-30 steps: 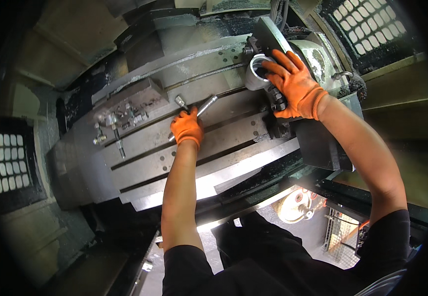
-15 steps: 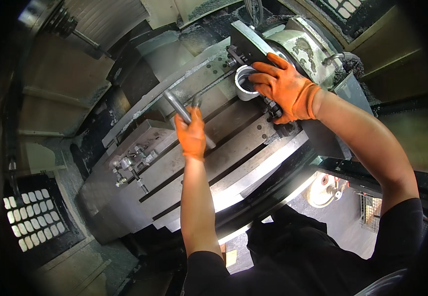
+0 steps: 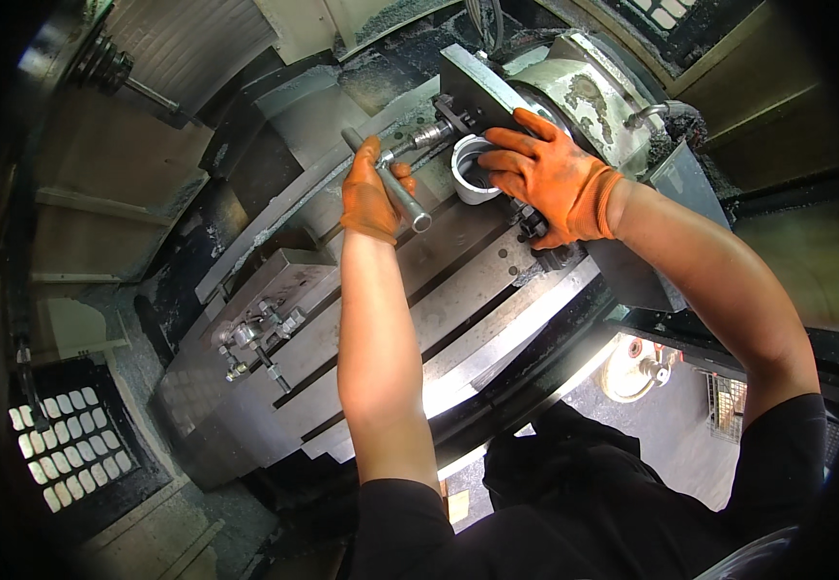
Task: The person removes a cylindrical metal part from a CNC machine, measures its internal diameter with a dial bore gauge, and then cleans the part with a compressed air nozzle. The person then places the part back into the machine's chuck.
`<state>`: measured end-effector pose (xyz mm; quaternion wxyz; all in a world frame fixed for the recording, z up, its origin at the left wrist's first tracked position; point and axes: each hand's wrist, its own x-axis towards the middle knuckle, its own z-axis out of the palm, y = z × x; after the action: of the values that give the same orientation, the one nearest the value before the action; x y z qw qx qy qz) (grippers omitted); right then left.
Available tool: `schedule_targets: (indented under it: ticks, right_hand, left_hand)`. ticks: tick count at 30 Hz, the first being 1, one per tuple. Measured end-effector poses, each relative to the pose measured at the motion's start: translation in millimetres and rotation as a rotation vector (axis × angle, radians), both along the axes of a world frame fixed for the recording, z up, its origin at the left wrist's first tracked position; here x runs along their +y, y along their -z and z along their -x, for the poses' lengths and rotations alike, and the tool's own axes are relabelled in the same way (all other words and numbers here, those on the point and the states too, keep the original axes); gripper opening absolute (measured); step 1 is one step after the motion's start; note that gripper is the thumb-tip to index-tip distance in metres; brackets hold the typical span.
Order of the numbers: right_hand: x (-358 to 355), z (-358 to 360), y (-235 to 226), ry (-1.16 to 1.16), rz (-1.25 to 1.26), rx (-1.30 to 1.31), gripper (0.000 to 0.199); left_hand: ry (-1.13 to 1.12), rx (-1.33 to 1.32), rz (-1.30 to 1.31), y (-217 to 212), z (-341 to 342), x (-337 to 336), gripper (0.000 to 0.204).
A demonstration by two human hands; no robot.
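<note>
A T-handle socket wrench (image 3: 405, 201) is gripped in my left hand (image 3: 369, 198), fingers wrapped round its crossbar. Its socket end points at the bolt and nut (image 3: 460, 120) on an upright metal plate (image 3: 489, 81), and seems to meet it. My right hand (image 3: 563, 179), fingers spread and bent, holds a grey hollow cylindrical metal part (image 3: 476, 186) by its right side, close to the plate. My right thumb reaches down near a dark clamp bolt (image 3: 533, 224). Both hands wear orange gloves. The part's right side is hidden under my fingers.
Under my hands lies a slotted machine table (image 3: 439, 290). A block (image 3: 289, 280) and a clamp with fittings (image 3: 257, 333) sit at its left. Behind the plate is a round pale housing (image 3: 589, 92). A spindle with a long tool (image 3: 139, 87) hangs at upper left.
My left hand has moved up and away from me with the wrench, whose socket has come to the bolt at the plate. My right hand stays on the cylindrical part.
</note>
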<state>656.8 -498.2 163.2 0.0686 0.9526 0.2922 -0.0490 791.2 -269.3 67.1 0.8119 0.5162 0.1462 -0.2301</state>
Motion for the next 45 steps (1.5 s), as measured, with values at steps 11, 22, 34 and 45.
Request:
schedule_targets:
  ticks: [11, 22, 34, 45]
  right_hand:
    - [4.8, -0.8, -7.5, 0.012, 0.057, 0.058, 0.088]
    - [1.7, -1.2, -0.1, -0.016, 0.051, 0.0, 0.096]
    - [6.4, -2.4, -3.8, -0.009, 0.151, -0.021, 0.095]
    - [4.5, -1.4, 2.9, -0.046, 0.123, -0.034, 0.092]
  left_hand:
    - [0.148, 0.192, 0.214, 11.5, -0.6, 6.5, 0.054]
    - [0.298, -0.23, 0.027, 38.5, 4.8, 4.5, 0.03]
    - [-0.039, 0.051, -0.069, 15.2, -0.4, -27.9, 0.045]
    - [-0.162, -0.287, -0.229, 48.2, 6.4, -32.5, 0.035]
